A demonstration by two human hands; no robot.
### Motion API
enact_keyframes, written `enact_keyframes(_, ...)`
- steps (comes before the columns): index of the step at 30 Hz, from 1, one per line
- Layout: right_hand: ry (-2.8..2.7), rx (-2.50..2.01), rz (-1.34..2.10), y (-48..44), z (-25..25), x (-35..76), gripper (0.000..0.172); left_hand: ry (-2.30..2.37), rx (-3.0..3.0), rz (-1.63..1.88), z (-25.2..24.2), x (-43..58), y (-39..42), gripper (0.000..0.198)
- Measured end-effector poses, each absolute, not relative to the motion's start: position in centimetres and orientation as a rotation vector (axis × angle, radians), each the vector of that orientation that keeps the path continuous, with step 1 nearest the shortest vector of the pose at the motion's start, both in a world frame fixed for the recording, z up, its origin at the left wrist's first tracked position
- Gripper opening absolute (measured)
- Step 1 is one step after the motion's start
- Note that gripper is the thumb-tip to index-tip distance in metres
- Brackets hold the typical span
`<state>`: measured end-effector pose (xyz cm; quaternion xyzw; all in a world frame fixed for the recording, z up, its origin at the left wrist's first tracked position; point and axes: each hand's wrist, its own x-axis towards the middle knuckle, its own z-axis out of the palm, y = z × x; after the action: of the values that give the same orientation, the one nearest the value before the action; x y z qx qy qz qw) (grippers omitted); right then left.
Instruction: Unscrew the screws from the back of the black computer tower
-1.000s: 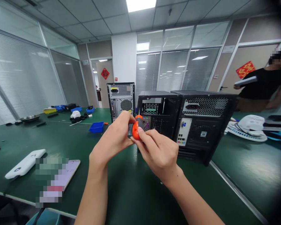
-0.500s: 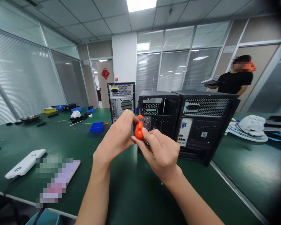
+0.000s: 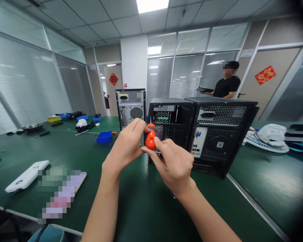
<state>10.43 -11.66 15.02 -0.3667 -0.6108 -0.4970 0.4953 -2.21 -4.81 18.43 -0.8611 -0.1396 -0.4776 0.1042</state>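
Note:
An orange screwdriver (image 3: pixel 150 139) points away from me, its shaft toward the left edge of an open-backed black computer case (image 3: pixel 175 111). The fingers of my left hand (image 3: pixel 130 139) close around the front of its handle. With thumb and fingers, my right hand (image 3: pixel 175 159) pinches the rear of the same handle. Both hands touch below it. The screwdriver's tip is hard to make out against the case's back panel. Right beside this case stands a second black computer case (image 3: pixel 224 134). A third computer case (image 3: pixel 130 107), silver-backed, stands behind to the left.
A small blue tray (image 3: pixel 104 137), a white power bank (image 3: pixel 27 175) and a phone (image 3: pixel 75 186) lie on the green table (image 3: pixel 141 205) to the left. At the right rests a white basket (image 3: pixel 265 143) with a white object on it. A person (image 3: pixel 227 84) stands beyond the cases.
The person in the background has moved left. My hands and the screwdriver have hardly shifted; the grip looks the same.

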Motion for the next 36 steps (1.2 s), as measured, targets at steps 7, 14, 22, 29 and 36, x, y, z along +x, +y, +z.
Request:
enact_keyframes(7,-1.495,-0.893,-1.183,-11.7,15.1,10.3,0.02,-0.41,-2.574,-1.431,18.7,-2.6,-4.9,0.022)
enact_keyframes(14,-1.534,-0.873,-1.147,-12.0,15.3,10.2,0.023,-0.366,-2.617,-1.484,18.9,-2.9,-4.7,0.016)
enact_keyframes(22,-1.547,-0.924,-1.151,-12.2,15.2,10.1,0.011,-0.372,-2.727,-1.502,19.3,-3.5,-4.9,0.015)
enact_keyframes(29,-1.549,-0.935,-1.12,-12.0,15.1,10.0,0.014,-0.333,-2.844,-1.537,19.3,-3.9,-4.7,0.018)
enact_keyframes(36,-1.525,-0.952,-1.076,-12.2,15.2,10.0,0.015,-0.321,-2.881,-1.501,19.2,-4.2,-4.4,0.021)
